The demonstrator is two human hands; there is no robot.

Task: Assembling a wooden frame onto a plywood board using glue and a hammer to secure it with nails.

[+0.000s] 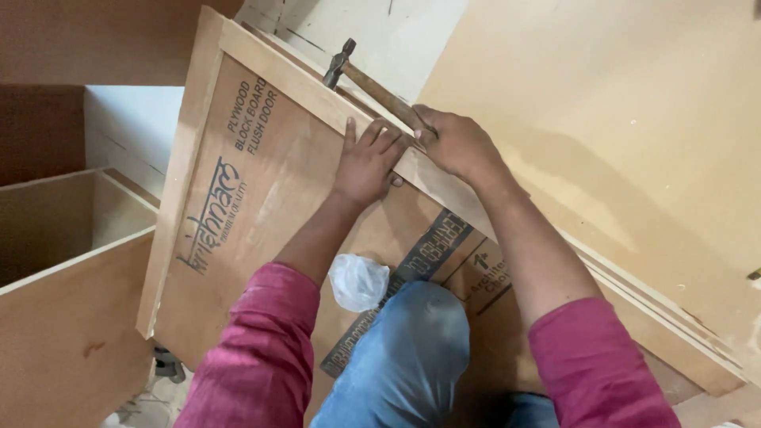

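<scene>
Right hand (458, 143) fisted round hammer (372, 85) handle, frame centre-top. Left hand (366, 162) flat, fingers together, pressing wooden strip (317, 95) onto plywood panel (261, 206). Advice: keep fingers off strike line, strip flush with edge.

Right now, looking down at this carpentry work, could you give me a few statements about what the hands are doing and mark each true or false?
1. The right hand grips a hammer by its wooden handle. True.
2. The left hand holds a saw. False: it presses flat on the wooden edge strip of the plywood panel.
3. A small clear plastic bag lies on the panel near the knee. True.
4. The hammer head rests on the bag. False: it is beyond the strip, away from the bag.
5. The sleeves are green. False: pink.
</scene>
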